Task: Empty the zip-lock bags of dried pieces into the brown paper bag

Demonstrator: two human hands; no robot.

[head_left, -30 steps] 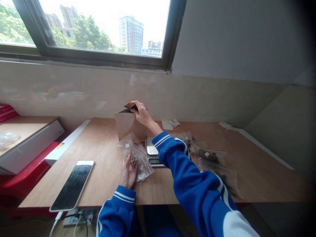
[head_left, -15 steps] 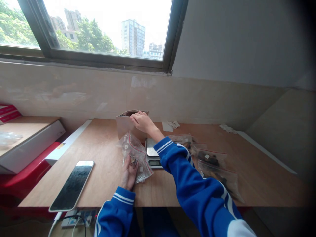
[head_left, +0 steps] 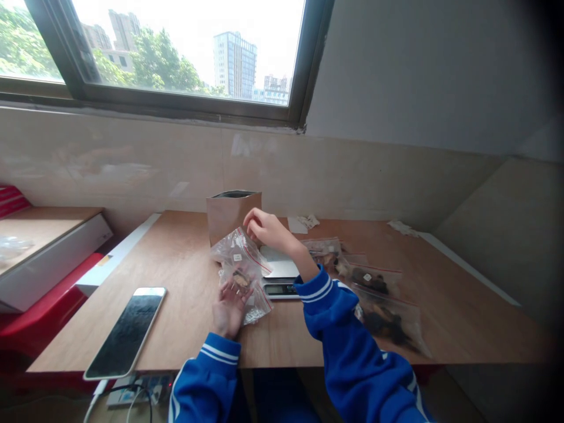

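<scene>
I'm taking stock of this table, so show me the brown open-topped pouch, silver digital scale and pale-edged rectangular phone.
Brown open-topped pouch [head_left: 227, 216]: head view, front face.
Silver digital scale [head_left: 278, 267]: head view, weighing plate.
Pale-edged rectangular phone [head_left: 126, 332]: head view, dark screen.

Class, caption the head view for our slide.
Left hand at a resealable plastic bag, right hand near an open, upright pouch.

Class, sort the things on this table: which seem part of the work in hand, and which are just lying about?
Probably in use:
clear zip bag, at the left hand
brown pouch, standing open
scale, near the right hand
bags of dark pieces

Probably lying about:
phone, plugged into a cable
crumpled white scrap
</scene>
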